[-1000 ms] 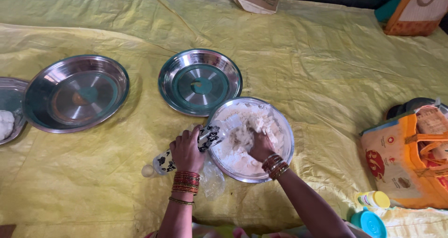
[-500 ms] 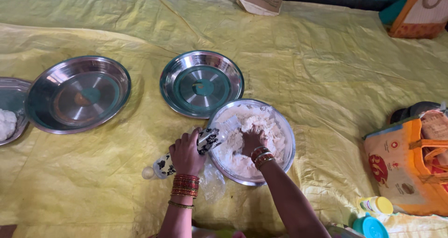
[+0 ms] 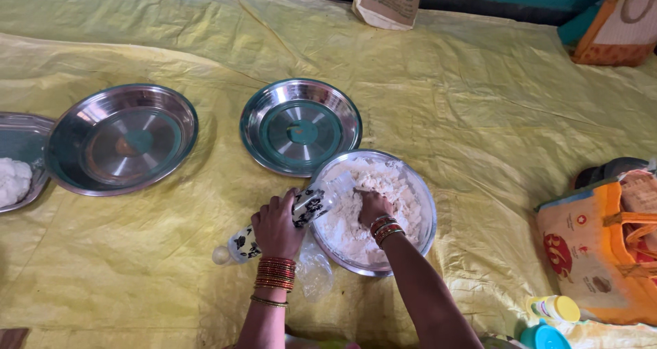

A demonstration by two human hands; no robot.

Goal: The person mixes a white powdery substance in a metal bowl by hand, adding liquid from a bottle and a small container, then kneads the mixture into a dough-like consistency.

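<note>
A steel bowl (image 3: 424, 205) holds crumbly white flour dough (image 3: 383, 185). My right hand (image 3: 374, 206) is pressed into the dough, fingers curled in it. My left hand (image 3: 276, 223) grips a clear plastic bottle (image 3: 309, 205) with black flower prints, tilted with its mouth over the bowl's rim. Both wrists carry red and gold bangles.
Two empty steel plates lie beyond: one (image 3: 300, 125) right behind the bowl, a larger one (image 3: 122, 138) to the left. A tray with a white dough lump (image 3: 12, 181) is at the far left. Bags (image 3: 602, 246) and small jars (image 3: 556, 309) sit right. A crumpled plastic bag (image 3: 315, 274) lies by the bowl.
My right hand has shifted a little leftward in the bowl while working the dough. The left hand keeps the bottle tilted at the rim.
</note>
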